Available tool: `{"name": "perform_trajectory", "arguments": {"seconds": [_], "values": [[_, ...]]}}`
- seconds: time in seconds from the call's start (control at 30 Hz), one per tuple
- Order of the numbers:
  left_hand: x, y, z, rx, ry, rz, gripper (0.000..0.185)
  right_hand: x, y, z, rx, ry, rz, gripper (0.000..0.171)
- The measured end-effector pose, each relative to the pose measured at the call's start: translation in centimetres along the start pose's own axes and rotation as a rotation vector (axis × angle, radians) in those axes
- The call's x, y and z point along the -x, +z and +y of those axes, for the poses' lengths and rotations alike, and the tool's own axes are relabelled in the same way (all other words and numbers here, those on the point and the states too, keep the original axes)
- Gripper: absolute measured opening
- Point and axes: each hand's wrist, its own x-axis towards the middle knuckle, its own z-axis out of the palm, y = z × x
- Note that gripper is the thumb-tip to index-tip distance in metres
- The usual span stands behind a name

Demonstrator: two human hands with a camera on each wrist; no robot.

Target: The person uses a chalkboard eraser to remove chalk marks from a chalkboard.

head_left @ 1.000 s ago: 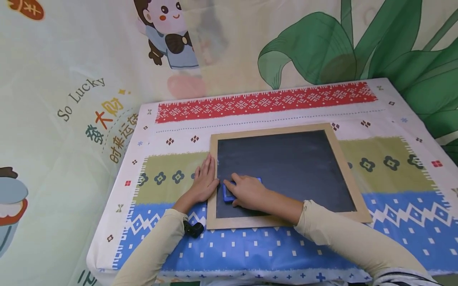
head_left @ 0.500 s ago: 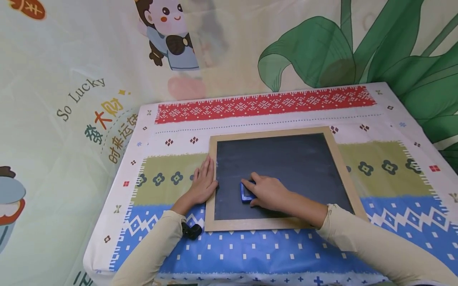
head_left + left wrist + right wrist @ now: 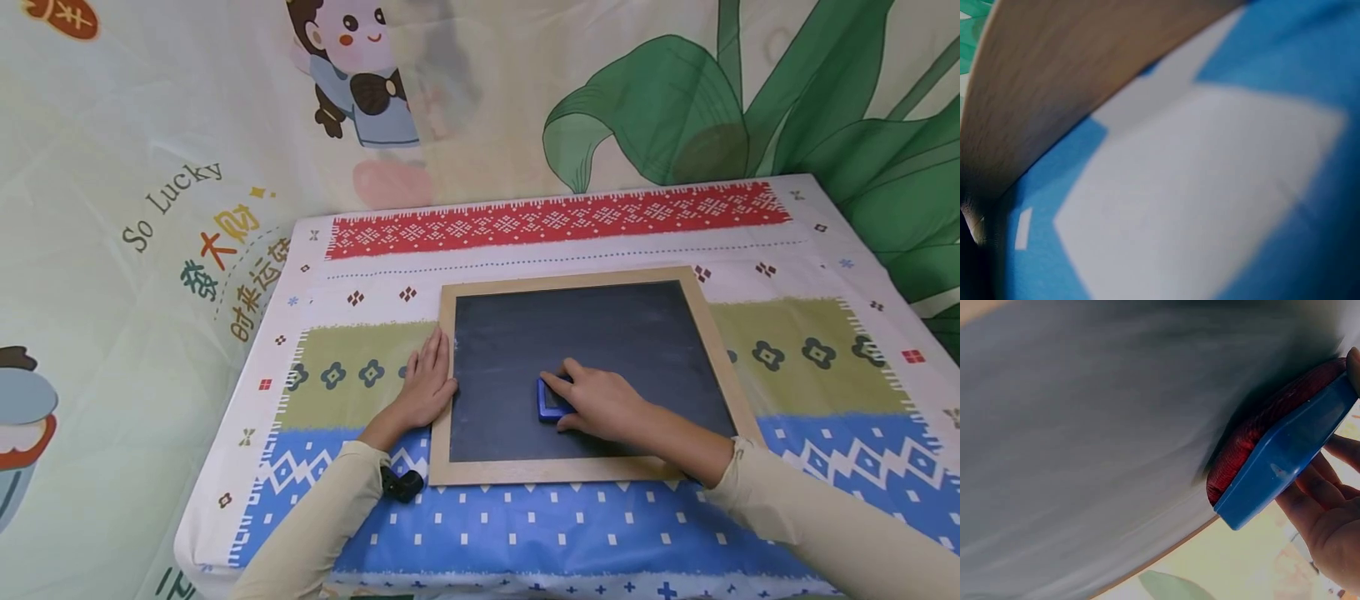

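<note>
Both arms wear long, close-fitting sleeves of plain pale cream fabric, smooth and unpatterned. The left sleeve (image 3: 315,525) ends in a snug cuff at the wrist, and a small black camera unit (image 3: 401,483) sits strapped at that cuff, at about 3 o'clock from it. The right sleeve (image 3: 817,533) ends in a slightly gathered cuff at the wrist. The bare left hand (image 3: 426,385) and the bare right hand (image 3: 603,402) carry no rings or gloves.

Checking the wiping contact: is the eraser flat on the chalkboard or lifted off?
Flat on it. The eraser's red pad presses against the chalkboard, with the right hand gripping it.
</note>
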Motion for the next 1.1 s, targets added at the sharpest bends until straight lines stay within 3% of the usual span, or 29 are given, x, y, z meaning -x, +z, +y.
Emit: {"name": "perform_trajectory", "arguments": {"seconds": [0.77, 1.1], "values": [[0.0, 0.3, -0.1, -0.008, -0.014, -0.007, 0.069, 2.6, 0.2, 2.9, -0.027, 0.013, 0.049, 0.068], [0.0, 0.1, 0.1, -0.007, -0.014, -0.005, 0.069, 4.6, 0.2, 5.3, -0.045, 0.068, 0.046, 0.068]]}}
